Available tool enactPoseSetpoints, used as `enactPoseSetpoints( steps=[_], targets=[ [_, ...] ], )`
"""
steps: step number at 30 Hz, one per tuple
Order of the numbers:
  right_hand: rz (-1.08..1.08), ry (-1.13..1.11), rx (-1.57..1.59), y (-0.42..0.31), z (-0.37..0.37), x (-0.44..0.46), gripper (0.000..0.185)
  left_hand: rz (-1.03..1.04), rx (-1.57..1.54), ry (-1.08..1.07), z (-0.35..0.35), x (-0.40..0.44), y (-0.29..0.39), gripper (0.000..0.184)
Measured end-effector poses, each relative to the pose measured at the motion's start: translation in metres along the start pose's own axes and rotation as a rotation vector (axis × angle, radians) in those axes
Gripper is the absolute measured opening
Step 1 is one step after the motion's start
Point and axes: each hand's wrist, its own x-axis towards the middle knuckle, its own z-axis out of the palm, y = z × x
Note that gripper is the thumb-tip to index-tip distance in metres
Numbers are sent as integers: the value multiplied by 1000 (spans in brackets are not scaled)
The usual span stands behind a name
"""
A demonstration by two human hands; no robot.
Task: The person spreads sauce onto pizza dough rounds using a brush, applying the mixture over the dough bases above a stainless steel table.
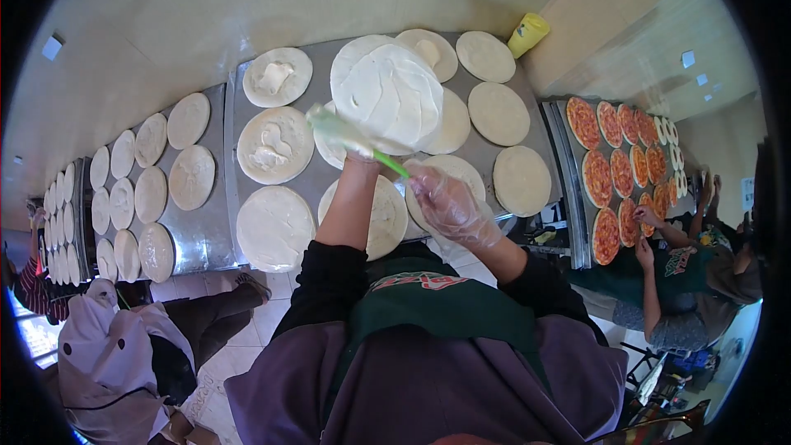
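A round dough base (387,91) coated with white cream looks raised above the others and overlaps them. My left hand (359,147), gloved in clear plastic, is at its lower edge and holds it up; its fingers are mostly hidden. The gloved right hand (449,202) is closed round the green handle of a spatula (387,161). The spatula's pale, blurred blade crosses in front of my left hand, beside the base's lower left edge. Around them, more dough bases lie on a metal table (231,235); one at left (275,146) carries a patch of cream.
A yellow container (528,35) stands at the table's back right corner. Red-sauced bases (584,123) cover the right table, where a co-worker's hands (647,218) reach in. More bases (193,177) lie on the left table, with a person in light clothing (115,346) below it.
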Motion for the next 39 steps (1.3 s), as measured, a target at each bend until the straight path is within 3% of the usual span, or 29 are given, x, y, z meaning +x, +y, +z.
enactPoseSetpoints(
  steps=[3, 5, 6, 8, 12, 14, 15, 17, 18, 20, 22, 24, 27, 28, 30, 31, 33, 34, 37, 39],
  targets=[
    [-2, 154, 130, 7, -5, 15, 28, -19, -179, -153, 19, -9, 8, 60],
    [146, 137, 7, 13, -8, 23, 27, 124, 105, -41, 28, -14, 7, 61],
    [144, 135, 8, 12, -6, 21, 27, 127, 105, -40, 17, -11, 5, 61],
    [-62, 138, -28, 10, 3, 11, 25, -9, -188, -101, -9, -2, 2, 61],
    [-105, 13, 25, 7, 8, -3, 20, -17, -243, -154, -10, -4, 9, 57],
    [-87, 240, 138, -2, 2, 6, 17, 7, -353, -314, -1, -7, 14, 60],
    [-94, 227, 144, -5, -7, 10, 17, 25, -230, -214, 10, -16, 18, 57],
    [397, 99, 4, -7, -24, 21, 14, 48, -264, -206, -9, -15, 4, 56],
    [370, 66, 19, 0, -21, 24, 14, 49, -300, -209, -20, -13, -1, 55],
    [170, 207, -43, 16, -7, 26, 13, -15, -414, -446, -21, -8, -6, 56],
    [151, 144, -18, 15, 4, 16, 14, -43, -430, -452, -4, -12, 2, 56],
    [-90, 149, 32, 16, 12, 5, 16, -99, -452, -463, -2, -18, 10, 56],
    [-189, 125, 100, 9, 8, 2, 18, -96, -465, -288, -19, -17, 9, 53],
    [-186, 128, 95, 7, 2, 4, 18, -102, -468, -291, -14, -19, 13, 53],
    [121, -3, -10, 4, -16, 14, 17, -61, -281, -205, -3, -22, 19, 57],
    [131, 9, -21, 6, -20, 21, 17, -77, -285, -216, -6, -21, 19, 57],
    [233, 69, 10, 12, -25, 36, 17, -117, -430, -439, -13, -18, 18, 57],
    [238, 78, 3, 13, -24, 35, 17, -127, -433, -446, -11, -16, 15, 57],
    [87, 38, -33, 19, -8, 30, 17, -155, -504, -418, -13, -19, 19, 56],
    [-143, 34, 24, 15, 0, 19, 15, -96, -357, -302, -19, -22, 22, 57]
  ],
)
